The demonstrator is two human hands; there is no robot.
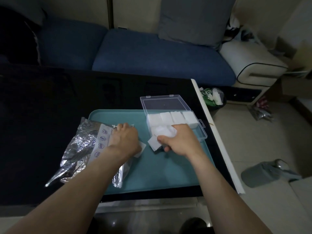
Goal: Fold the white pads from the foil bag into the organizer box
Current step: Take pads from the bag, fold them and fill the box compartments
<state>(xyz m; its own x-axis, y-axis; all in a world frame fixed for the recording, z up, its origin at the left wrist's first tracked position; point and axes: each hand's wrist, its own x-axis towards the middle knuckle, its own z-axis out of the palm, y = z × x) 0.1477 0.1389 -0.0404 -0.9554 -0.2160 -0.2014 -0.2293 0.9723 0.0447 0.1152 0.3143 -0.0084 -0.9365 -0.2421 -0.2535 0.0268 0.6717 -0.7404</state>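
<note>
The fingers of the right hand (179, 141) are curled around a soft white folded pad (164, 131) and press it into the near row of the clear plastic organizer box (201, 130); the thumb lies along the near side of the pad. Just beside this hand, a second small white square pad (154, 144) lies on the flat turquoise plastic tray (162, 171), touching the near wall of the box. The far row of the box holds four folded white pads (172, 117) side by side, and the clear lid (163, 103) lies open behind them, toward the far edge of the worktop.

The left hand (125, 141) rests with knuckles up on the mouth of the crumpled silver foil bag (79, 149). Its fingers are bent and reach into the opening, but I cannot tell if they grasp something. A corner of another white pad (141, 148) shows under the palm of this hand.

The foil bag lies half on the left edge of the tray and half on the black worktop (42, 107). The tray sits near the right front corner of the worktop, and the box stands on its far right corner.
</note>
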